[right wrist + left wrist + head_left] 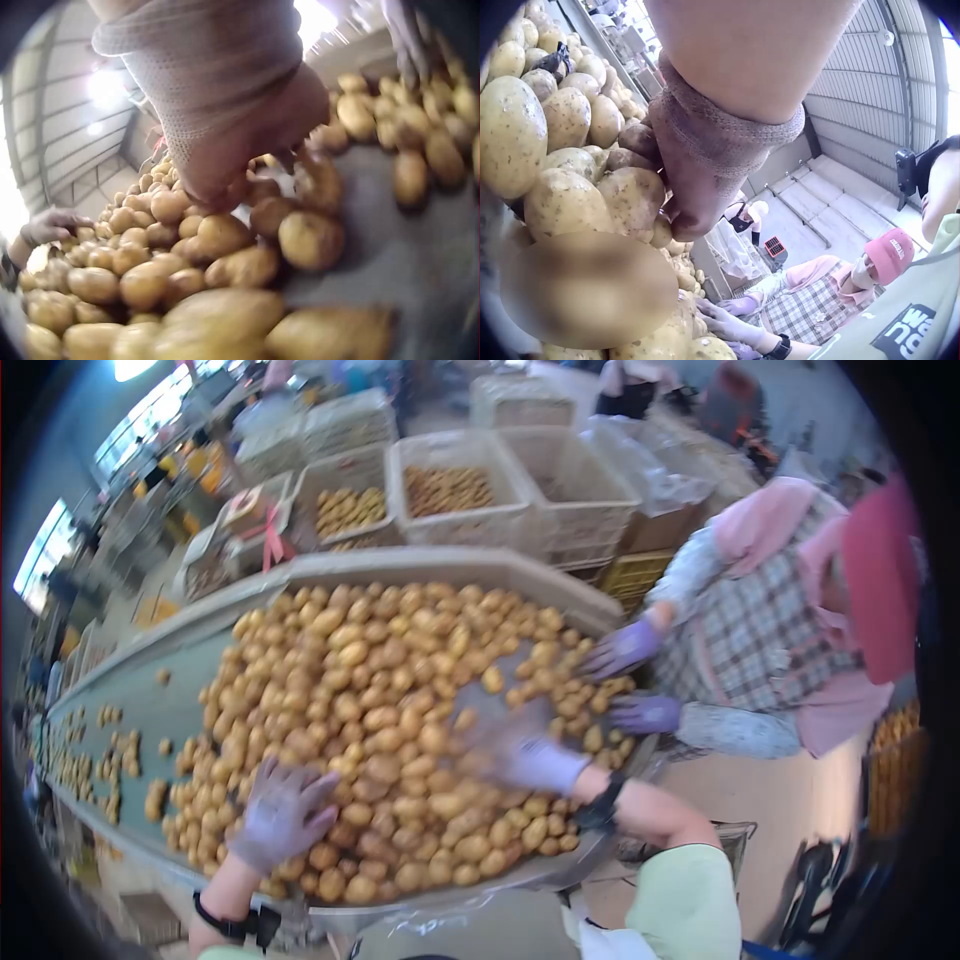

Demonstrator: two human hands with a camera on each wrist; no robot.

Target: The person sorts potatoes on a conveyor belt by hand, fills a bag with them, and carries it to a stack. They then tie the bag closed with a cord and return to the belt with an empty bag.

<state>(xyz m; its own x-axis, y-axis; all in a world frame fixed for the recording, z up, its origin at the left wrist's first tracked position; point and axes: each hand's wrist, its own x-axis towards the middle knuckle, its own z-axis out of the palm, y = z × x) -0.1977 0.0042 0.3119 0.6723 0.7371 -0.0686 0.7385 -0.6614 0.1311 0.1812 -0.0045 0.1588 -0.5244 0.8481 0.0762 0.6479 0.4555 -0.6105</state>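
Observation:
A big heap of potatoes covers the near end of the green conveyor belt. My left hand, in a thin pale purple glove, rests on the heap's near left side with fingers spread. In the left wrist view the gloved left hand is beside large potatoes. Blurred by motion, my right hand reaches over the right part of the heap, beside a bare patch of belt. In the right wrist view the right hand's fingers are down among potatoes, partly hidden.
Across the belt's right end another person in a pink cap has two purple-gloved hands at the potatoes. A raised rim borders the belt. White crates, some with potatoes, stand beyond it. A dark scrap lies on the heap.

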